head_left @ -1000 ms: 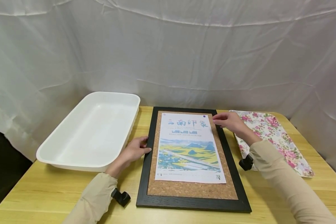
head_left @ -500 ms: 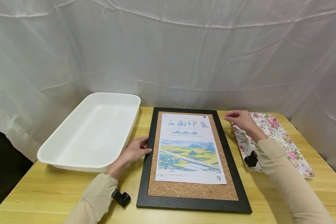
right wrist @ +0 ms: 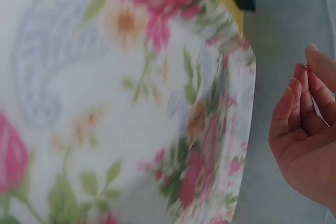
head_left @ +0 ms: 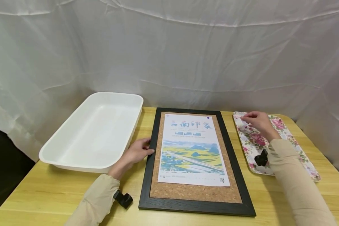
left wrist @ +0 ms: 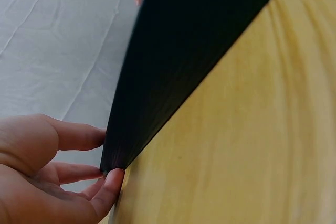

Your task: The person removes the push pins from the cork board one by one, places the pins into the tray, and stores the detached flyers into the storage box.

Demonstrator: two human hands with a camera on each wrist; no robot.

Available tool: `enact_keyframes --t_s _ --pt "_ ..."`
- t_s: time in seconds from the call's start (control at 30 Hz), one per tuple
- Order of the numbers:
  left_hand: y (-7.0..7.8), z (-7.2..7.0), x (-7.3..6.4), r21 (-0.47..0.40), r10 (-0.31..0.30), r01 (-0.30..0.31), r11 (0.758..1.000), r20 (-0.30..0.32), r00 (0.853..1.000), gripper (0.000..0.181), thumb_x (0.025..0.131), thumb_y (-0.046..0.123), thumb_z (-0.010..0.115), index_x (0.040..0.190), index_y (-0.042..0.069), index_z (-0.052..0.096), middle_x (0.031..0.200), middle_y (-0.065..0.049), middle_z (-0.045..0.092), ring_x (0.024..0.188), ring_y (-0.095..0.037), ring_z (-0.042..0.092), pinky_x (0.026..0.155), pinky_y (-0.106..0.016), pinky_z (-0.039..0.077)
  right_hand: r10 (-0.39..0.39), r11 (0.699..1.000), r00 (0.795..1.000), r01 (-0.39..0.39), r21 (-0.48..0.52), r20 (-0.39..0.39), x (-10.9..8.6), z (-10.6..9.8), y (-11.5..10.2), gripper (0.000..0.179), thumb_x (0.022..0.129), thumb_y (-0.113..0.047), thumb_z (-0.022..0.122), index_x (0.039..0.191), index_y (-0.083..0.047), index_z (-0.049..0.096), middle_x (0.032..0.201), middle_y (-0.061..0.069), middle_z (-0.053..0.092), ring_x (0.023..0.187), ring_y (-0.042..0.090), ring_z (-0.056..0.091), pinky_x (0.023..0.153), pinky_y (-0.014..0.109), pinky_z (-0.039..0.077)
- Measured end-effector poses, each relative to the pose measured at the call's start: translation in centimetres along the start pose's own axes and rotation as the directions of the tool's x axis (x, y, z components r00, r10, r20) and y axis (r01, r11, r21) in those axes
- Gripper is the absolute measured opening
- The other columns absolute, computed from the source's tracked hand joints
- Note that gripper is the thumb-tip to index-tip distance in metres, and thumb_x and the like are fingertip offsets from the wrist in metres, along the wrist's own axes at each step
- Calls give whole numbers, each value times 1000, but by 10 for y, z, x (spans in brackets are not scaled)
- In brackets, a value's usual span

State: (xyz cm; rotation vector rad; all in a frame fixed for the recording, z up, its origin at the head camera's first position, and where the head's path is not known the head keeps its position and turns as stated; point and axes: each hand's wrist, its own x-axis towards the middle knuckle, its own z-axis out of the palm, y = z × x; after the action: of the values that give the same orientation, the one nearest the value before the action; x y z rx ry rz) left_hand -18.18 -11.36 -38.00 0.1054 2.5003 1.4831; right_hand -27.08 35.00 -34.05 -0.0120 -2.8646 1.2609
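Observation:
A black-framed corkboard [head_left: 196, 193] lies on the table with a printed landscape poster [head_left: 193, 157] on it. A small purple pin [head_left: 208, 118] sits at the poster's top right corner. My left hand [head_left: 136, 151] grips the frame's left side; in the left wrist view its thumb and fingers meet the black edge [left wrist: 152, 77]. Over the far left part of a floral tray [head_left: 257, 150], my right hand [head_left: 260, 122] has thumb and forefinger together. Between those fingertips, the right wrist view shows the thin tip of a pin [right wrist: 307, 66]; the rest of it is hidden by the fingers.
A deep white plastic tray [head_left: 88, 135] stands left of the board, near the left forearm. Behind the wooden table [head_left: 59, 194] hangs a pale grey cloth [head_left: 186, 56]. Black wrist cameras [head_left: 123, 199] are strapped to both sleeves.
My right hand has moved right, from the board's top right corner to above the floral tray, still pinched. The left hand, board and poster stay in place.

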Motion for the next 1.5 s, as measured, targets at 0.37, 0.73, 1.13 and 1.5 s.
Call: enact_keyframes --t_s 0.37,0.73,1.13,1.5 --pt "1 -1 0 0 12 -12 1000 -4 1000 57 92 3 62 144 -4 41 125 -19 57 105 -30 55 78 -36 46 116 993 992 -117 -11 -46 -1 -9 30 48 97 -36 58 117 7 58 112 23 57 89 25 54 69 32 49" --pt "-1 0 2 5 7 -7 1000 -6 1000 57 92 4 62 144 -5 40 123 -19 57 105 -29 55 79 -37 46 238 971 969 -235 55 -63 3 -15 60 55 96 -35 58 126 12 54 82 -5 61 72 6 56 59 23 47" --pt "-3 -1 4 -23 37 -37 999 1 999 54 92 1 61 142 -6 42 117 -17 60 102 -28 56 82 -38 46 242 970 966 -241 26 -94 5 -9 59 51 96 -30 60 126 12 57 103 12 64 74 3 52 57 19 44" --pt "-2 -1 2 -15 31 -31 999 -4 1000 56 91 1 62 143 -7 40 120 -19 59 104 -29 56 82 -38 46 234 971 968 -237 -18 -93 4 -6 57 54 97 -30 58 128 14 55 130 33 48 95 25 51 63 22 39"
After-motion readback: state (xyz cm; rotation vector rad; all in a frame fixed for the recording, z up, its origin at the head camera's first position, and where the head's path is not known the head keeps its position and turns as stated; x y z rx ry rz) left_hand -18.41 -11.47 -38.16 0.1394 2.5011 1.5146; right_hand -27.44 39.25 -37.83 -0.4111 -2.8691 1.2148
